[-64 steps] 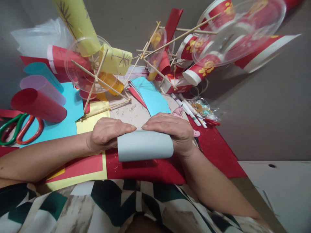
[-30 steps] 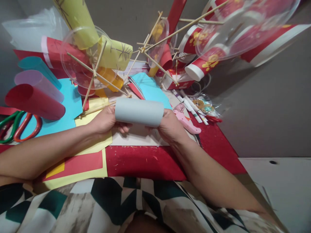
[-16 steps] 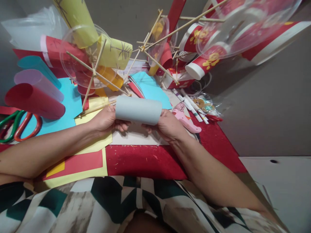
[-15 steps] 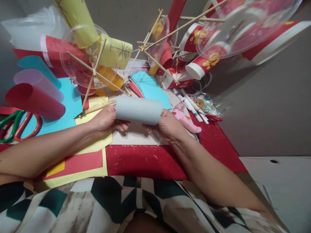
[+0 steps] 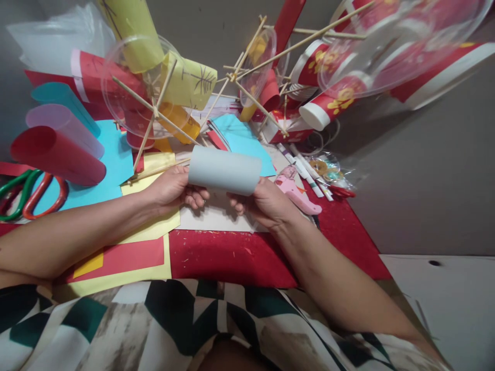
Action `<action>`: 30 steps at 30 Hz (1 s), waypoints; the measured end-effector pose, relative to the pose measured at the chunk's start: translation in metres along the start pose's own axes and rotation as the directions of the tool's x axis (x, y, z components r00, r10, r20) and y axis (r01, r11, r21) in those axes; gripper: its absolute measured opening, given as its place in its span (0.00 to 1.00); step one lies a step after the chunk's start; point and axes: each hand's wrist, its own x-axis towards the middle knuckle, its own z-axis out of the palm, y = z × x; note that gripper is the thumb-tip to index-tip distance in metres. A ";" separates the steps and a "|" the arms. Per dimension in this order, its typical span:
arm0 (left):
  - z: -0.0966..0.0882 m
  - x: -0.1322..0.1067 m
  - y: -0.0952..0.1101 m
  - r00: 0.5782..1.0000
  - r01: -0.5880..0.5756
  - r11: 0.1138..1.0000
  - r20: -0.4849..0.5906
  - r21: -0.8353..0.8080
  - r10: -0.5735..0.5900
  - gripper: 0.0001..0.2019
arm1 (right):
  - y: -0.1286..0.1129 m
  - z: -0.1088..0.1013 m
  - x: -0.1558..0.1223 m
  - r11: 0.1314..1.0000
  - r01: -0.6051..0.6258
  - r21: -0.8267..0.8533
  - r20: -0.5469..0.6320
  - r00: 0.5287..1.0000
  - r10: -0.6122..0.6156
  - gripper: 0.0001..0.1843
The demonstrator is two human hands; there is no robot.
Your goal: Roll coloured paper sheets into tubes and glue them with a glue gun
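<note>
A pale grey-blue paper tube [image 5: 225,170] lies sideways between my two hands, above the table. My left hand [image 5: 178,189] grips its left end, with fingers curled underneath. At the other end my right hand [image 5: 263,202] is closed on the tube, its thumb side against the rim. Both thumbs are partly hidden by the tube. Below it lies a whitish board [image 5: 216,219], with yellow paper sheets [image 5: 154,226] to its left. Close to my right hand rests a pink glue gun [image 5: 297,196].
Scissors [image 5: 46,196] and coloured paper tubes [image 5: 58,154] stand at the left. Across the back rise stick frames [image 5: 155,111] with clear plastic discs and paper cups [image 5: 336,103]. Markers [image 5: 305,167] lie at the right on the red cloth [image 5: 232,257], near a grey wall [image 5: 425,180].
The paper tube has tipped slightly, its left end a little higher, and both hands still hold it. The whole view has shifted slightly.
</note>
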 end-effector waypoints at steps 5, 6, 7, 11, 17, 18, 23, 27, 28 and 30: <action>0.001 -0.001 0.000 1.000 0.001 1.000 -0.014 0.015 -0.001 0.03 | 0.000 0.002 -0.002 0.998 -0.065 0.024 0.028 0.998 0.065 0.12; 0.001 0.000 0.000 1.000 0.005 1.000 -0.009 0.022 -0.005 0.02 | 0.001 0.002 -0.001 0.998 -0.058 0.023 0.026 0.998 0.058 0.12; 0.000 0.000 -0.001 1.000 0.009 1.000 -0.005 0.026 -0.009 0.02 | 0.002 0.001 -0.001 0.999 -0.048 0.019 0.024 0.999 0.048 0.11; -0.003 0.002 -0.003 0.999 0.027 1.000 0.023 -0.004 -0.027 0.04 | 0.007 -0.001 0.002 1.000 0.003 -0.015 0.028 1.000 -0.003 0.10; -0.004 0.000 -0.003 0.989 0.097 0.995 0.113 -0.014 -0.094 0.06 | 0.011 -0.004 0.002 0.998 0.022 -0.056 0.076 0.997 -0.018 0.11; -0.004 0.000 -0.003 0.989 0.100 0.995 0.112 0.000 -0.099 0.06 | 0.011 -0.004 0.002 0.998 0.018 -0.056 0.083 0.996 -0.013 0.11; -0.002 -0.001 -0.005 0.996 0.036 0.999 0.080 0.023 -0.038 0.09 | 0.011 -0.004 0.002 1.000 0.019 -0.024 0.071 0.997 -0.017 0.11; -0.002 -0.002 -0.005 0.997 -0.007 0.999 0.073 0.053 0.004 0.15 | 0.013 -0.001 0.002 0.998 0.060 -0.023 0.011 0.998 -0.060 0.09; -0.001 -0.002 -0.004 0.997 -0.019 0.998 0.075 0.065 0.014 0.19 | 0.014 0.000 0.002 0.997 0.070 -0.023 0.008 0.997 -0.070 0.09; 0.000 -0.003 -0.003 0.996 -0.035 0.995 0.083 0.092 0.027 0.24 | 0.015 0.000 0.003 0.996 0.089 -0.015 0.020 0.996 -0.089 0.08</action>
